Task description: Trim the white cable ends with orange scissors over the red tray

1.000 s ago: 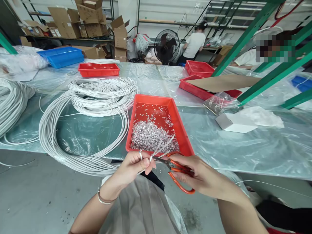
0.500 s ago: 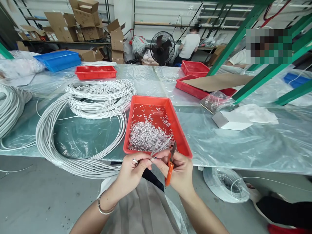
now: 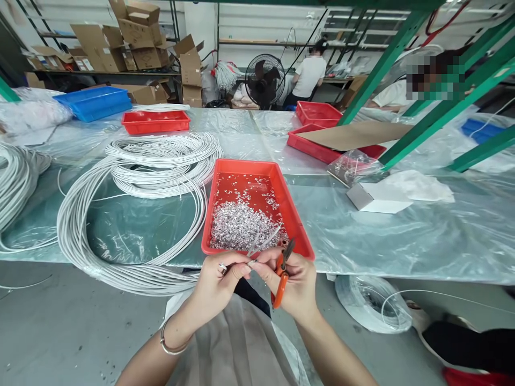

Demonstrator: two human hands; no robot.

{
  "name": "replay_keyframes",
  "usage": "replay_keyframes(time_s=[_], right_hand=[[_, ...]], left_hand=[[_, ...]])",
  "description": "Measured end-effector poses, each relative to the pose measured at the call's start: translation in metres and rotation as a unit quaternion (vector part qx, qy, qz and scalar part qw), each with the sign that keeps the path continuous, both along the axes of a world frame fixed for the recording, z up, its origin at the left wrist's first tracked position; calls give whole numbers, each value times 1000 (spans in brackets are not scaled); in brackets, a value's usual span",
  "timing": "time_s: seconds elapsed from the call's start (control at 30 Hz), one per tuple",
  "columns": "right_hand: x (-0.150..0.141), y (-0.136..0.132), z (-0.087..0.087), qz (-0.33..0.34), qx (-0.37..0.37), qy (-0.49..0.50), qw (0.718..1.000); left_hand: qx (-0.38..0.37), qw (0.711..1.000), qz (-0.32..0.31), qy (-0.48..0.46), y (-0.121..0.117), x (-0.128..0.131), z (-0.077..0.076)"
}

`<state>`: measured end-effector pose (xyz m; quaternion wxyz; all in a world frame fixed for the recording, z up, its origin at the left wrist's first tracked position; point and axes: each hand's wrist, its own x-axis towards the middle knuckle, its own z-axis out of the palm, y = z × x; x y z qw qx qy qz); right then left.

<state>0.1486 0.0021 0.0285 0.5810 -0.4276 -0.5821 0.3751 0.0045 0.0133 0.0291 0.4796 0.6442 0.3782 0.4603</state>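
Observation:
My left hand [image 3: 223, 281] pinches a thin white cable [image 3: 263, 244] between thumb and forefinger, just over the near rim of a red tray [image 3: 300, 228]. At the same spot the thumb and forefinger of my right hand [image 3: 295, 281] close on the cable, the fingertips of both hands nearly touching. Two pale ends of it stick up and away over the tray. Orange-handled scissors [image 3: 280, 289] rest in my right hand, their dark blades pointing up. A heap of small shiny metal pieces [image 3: 241, 225] lies in the tray. My fingers hide the pinched part of the cable.
Large coils of white cable [image 3: 76, 230] lie left of the tray. A small white box [image 3: 380, 198] and red trays [image 3: 317, 147] are to the right, beside green posts [image 3: 402, 134]. A clear-wrapped coil [image 3: 372, 305] sits below the table edge. Two people are farther back.
My view has shifted slightly. The scissors have tilted a little in my right hand, and their blades look slightly more apart. Both hands still pinch the cable at the same place.

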Motion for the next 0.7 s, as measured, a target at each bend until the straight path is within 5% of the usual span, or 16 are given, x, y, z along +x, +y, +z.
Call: replay_keyframes(time_s=[0.13, 0.27, 0.4, 0.7], right_hand=[[0, 3, 3, 16, -37, 19, 999], [-1, 2, 7, 20, -69, 40, 997], [1, 2, 13, 41, -75, 55, 995], [14, 9, 13, 147, -125, 118, 974]], left_hand=[[39, 996, 71, 35, -2, 1, -1], [159, 975, 132, 84, -5, 3, -6], [246, 952, 141, 113, -6, 5, -9], [305, 926, 156, 156, -3, 9, -13]])
